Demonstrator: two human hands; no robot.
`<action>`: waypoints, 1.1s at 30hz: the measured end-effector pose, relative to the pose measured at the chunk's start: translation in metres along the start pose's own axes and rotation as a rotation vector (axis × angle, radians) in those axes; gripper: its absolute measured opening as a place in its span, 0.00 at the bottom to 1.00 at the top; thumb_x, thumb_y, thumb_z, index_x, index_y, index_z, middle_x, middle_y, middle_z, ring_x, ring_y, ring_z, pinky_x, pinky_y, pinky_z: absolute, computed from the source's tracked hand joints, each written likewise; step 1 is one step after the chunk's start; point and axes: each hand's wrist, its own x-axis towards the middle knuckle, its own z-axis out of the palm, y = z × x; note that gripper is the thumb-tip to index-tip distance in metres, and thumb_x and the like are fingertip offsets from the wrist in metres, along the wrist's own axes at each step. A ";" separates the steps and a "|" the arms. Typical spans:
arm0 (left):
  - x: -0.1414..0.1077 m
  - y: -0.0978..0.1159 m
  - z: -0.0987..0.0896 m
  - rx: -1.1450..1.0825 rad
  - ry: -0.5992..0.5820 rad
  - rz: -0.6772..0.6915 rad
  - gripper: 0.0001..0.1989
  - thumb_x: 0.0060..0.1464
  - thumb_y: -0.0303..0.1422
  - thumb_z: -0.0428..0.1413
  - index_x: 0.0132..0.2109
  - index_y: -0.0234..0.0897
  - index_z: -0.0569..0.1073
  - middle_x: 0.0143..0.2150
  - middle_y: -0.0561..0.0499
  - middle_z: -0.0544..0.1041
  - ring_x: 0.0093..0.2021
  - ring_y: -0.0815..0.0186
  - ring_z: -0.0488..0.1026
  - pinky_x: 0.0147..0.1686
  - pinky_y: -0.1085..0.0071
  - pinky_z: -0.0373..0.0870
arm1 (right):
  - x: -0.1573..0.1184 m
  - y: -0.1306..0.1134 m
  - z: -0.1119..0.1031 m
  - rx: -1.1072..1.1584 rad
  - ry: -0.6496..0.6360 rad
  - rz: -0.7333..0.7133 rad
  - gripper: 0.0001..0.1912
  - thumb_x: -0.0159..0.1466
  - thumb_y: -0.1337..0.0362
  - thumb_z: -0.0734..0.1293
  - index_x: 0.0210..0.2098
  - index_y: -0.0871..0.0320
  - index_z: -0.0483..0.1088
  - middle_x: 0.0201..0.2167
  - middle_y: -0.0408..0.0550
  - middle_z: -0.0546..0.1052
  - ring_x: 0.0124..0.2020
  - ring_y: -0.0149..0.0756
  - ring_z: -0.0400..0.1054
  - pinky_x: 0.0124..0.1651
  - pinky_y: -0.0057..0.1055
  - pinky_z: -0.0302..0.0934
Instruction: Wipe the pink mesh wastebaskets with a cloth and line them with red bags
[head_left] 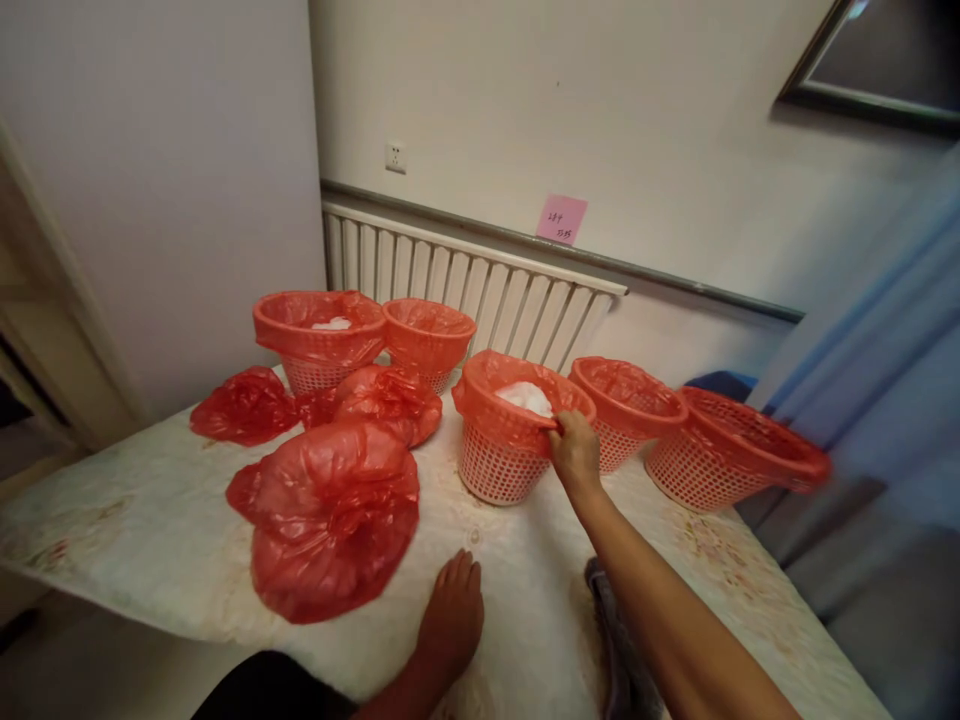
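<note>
Near the middle of the table stands a perforated plastic wastebasket point(501, 462), upright, with a red plastic bag folded over its rim and crumpled white material point(527, 398) inside. My right hand point(577, 455) is closed on the bag-covered rim at the basket's near right side. My left hand point(454, 615) lies on the tabletop with its fingers extended, in front of the basket and holding nothing. To its left spreads a loose, puffed-up red plastic bag point(337, 520), apart from the hand.
Bag-lined baskets stand at the back left point(315, 372) and beside it point(435, 345), plus two on the right point(626, 410) point(712, 465). More loose bags point(244, 408) lie left. A radiator point(465, 285) runs along the wall; a blue curtain point(870, 400) hangs right.
</note>
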 end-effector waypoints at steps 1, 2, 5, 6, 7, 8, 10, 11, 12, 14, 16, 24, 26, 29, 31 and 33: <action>-0.001 -0.001 -0.001 -0.004 -0.006 0.006 0.22 0.55 0.22 0.44 0.56 0.29 0.68 0.59 0.36 0.69 0.62 0.55 0.63 0.58 0.53 0.61 | -0.016 0.000 -0.013 0.037 0.017 -0.019 0.07 0.61 0.66 0.59 0.30 0.57 0.68 0.31 0.48 0.70 0.34 0.36 0.63 0.37 0.28 0.56; -0.002 -0.002 -0.002 -0.009 -0.007 0.014 0.22 0.55 0.22 0.44 0.56 0.30 0.67 0.59 0.37 0.69 0.62 0.55 0.63 0.58 0.53 0.61 | -0.033 0.000 -0.026 0.063 0.025 -0.034 0.07 0.61 0.66 0.59 0.30 0.57 0.68 0.31 0.47 0.70 0.34 0.36 0.63 0.37 0.29 0.56; -0.008 -0.004 -0.011 -0.074 -0.038 0.025 0.23 0.56 0.23 0.43 0.57 0.30 0.67 0.60 0.37 0.68 0.63 0.56 0.62 0.59 0.52 0.61 | -0.083 -0.002 -0.064 0.127 0.037 -0.070 0.06 0.61 0.67 0.59 0.31 0.57 0.67 0.31 0.45 0.69 0.34 0.35 0.64 0.38 0.29 0.56; -0.011 -0.005 -0.016 -0.146 -0.063 0.003 0.23 0.55 0.23 0.43 0.57 0.30 0.67 0.61 0.37 0.67 0.63 0.57 0.61 0.60 0.52 0.59 | -0.099 -0.004 -0.076 0.146 0.039 -0.079 0.06 0.61 0.67 0.59 0.31 0.56 0.67 0.31 0.45 0.69 0.34 0.35 0.64 0.38 0.29 0.57; -0.015 -0.006 -0.022 -0.244 -0.091 -0.035 0.23 0.55 0.23 0.44 0.57 0.31 0.68 0.62 0.37 0.67 0.64 0.57 0.60 0.61 0.51 0.57 | -0.114 -0.005 -0.087 0.162 0.042 -0.085 0.06 0.61 0.68 0.59 0.32 0.56 0.67 0.31 0.45 0.69 0.34 0.35 0.64 0.38 0.29 0.57; -0.019 -0.007 -0.028 -0.350 -0.117 -0.083 0.23 0.54 0.23 0.45 0.56 0.31 0.68 0.62 0.37 0.66 0.65 0.56 0.59 0.62 0.50 0.55 | -0.128 -0.007 -0.098 0.176 0.045 -0.089 0.06 0.61 0.68 0.59 0.32 0.56 0.66 0.32 0.45 0.69 0.34 0.35 0.65 0.38 0.29 0.58; -0.027 -0.009 -0.041 -0.532 -0.147 -0.187 0.23 0.51 0.23 0.48 0.55 0.32 0.70 0.63 0.39 0.65 0.66 0.56 0.57 0.64 0.50 0.50 | -0.153 -0.010 -0.117 0.203 0.053 -0.094 0.06 0.61 0.69 0.59 0.33 0.55 0.66 0.32 0.45 0.70 0.35 0.35 0.65 0.38 0.29 0.59; -0.030 -0.010 -0.048 -0.592 -0.154 -0.229 0.23 0.49 0.23 0.49 0.53 0.32 0.71 0.63 0.39 0.65 0.65 0.55 0.57 0.64 0.50 0.49 | -0.164 -0.012 -0.125 0.215 0.058 -0.094 0.06 0.61 0.69 0.59 0.33 0.54 0.67 0.33 0.45 0.70 0.35 0.35 0.66 0.39 0.30 0.60; -0.031 -0.012 -0.055 -0.631 -0.158 -0.264 0.22 0.48 0.24 0.50 0.51 0.32 0.73 0.62 0.39 0.67 0.64 0.54 0.59 0.64 0.51 0.50 | -0.174 -0.014 -0.132 0.223 0.063 -0.092 0.06 0.61 0.69 0.59 0.34 0.54 0.67 0.33 0.45 0.70 0.36 0.35 0.66 0.39 0.30 0.60; -0.031 -0.015 -0.069 -0.709 -0.167 -0.335 0.17 0.48 0.26 0.51 0.46 0.32 0.75 0.56 0.39 0.73 0.59 0.54 0.66 0.61 0.53 0.56 | -0.191 -0.018 -0.145 0.238 0.064 -0.094 0.07 0.61 0.69 0.59 0.35 0.53 0.67 0.34 0.45 0.71 0.36 0.36 0.67 0.40 0.31 0.61; -0.028 -0.017 -0.084 -0.819 -0.180 -0.420 0.12 0.52 0.30 0.51 0.41 0.33 0.75 0.47 0.40 0.79 0.50 0.55 0.73 0.55 0.55 0.64 | -0.205 -0.022 -0.154 0.252 0.062 -0.103 0.08 0.61 0.70 0.60 0.35 0.53 0.68 0.35 0.45 0.71 0.38 0.36 0.67 0.41 0.32 0.62; -0.018 -0.008 -0.160 -1.316 -0.152 -0.644 0.23 0.62 0.46 0.42 0.46 0.31 0.69 0.42 0.39 0.78 0.37 0.62 0.79 0.39 0.66 0.74 | -0.238 -0.029 -0.168 0.256 0.033 -0.106 0.10 0.62 0.71 0.59 0.39 0.54 0.69 0.38 0.48 0.72 0.40 0.36 0.69 0.43 0.33 0.65; -0.013 -0.002 -0.178 -1.602 -0.104 -0.752 0.20 0.60 0.46 0.48 0.43 0.32 0.69 0.36 0.43 0.78 0.33 0.65 0.78 0.37 0.68 0.74 | -0.240 -0.028 -0.168 0.265 0.044 -0.111 0.11 0.62 0.71 0.59 0.41 0.55 0.70 0.40 0.50 0.73 0.42 0.37 0.69 0.44 0.34 0.65; -0.004 0.008 -0.199 -1.811 -0.115 -0.822 0.15 0.60 0.43 0.50 0.41 0.33 0.68 0.32 0.46 0.77 0.28 0.67 0.76 0.34 0.68 0.74 | -0.242 -0.028 -0.170 0.293 0.070 -0.136 0.14 0.62 0.70 0.61 0.47 0.55 0.69 0.48 0.53 0.72 0.50 0.40 0.68 0.51 0.39 0.64; 0.000 0.014 -0.210 -1.858 -0.150 -0.842 0.15 0.61 0.41 0.49 0.42 0.32 0.68 0.34 0.45 0.78 0.29 0.66 0.76 0.34 0.67 0.74 | -0.246 -0.028 -0.173 0.328 0.092 -0.116 0.19 0.62 0.67 0.64 0.53 0.55 0.67 0.53 0.55 0.70 0.55 0.43 0.65 0.55 0.43 0.62; 0.003 0.019 -0.219 -1.889 -0.169 -0.864 0.14 0.62 0.40 0.48 0.44 0.32 0.69 0.37 0.43 0.78 0.31 0.65 0.77 0.35 0.66 0.74 | -0.251 -0.028 -0.174 0.389 0.135 -0.003 0.23 0.61 0.63 0.66 0.55 0.55 0.65 0.54 0.56 0.71 0.53 0.45 0.67 0.53 0.43 0.64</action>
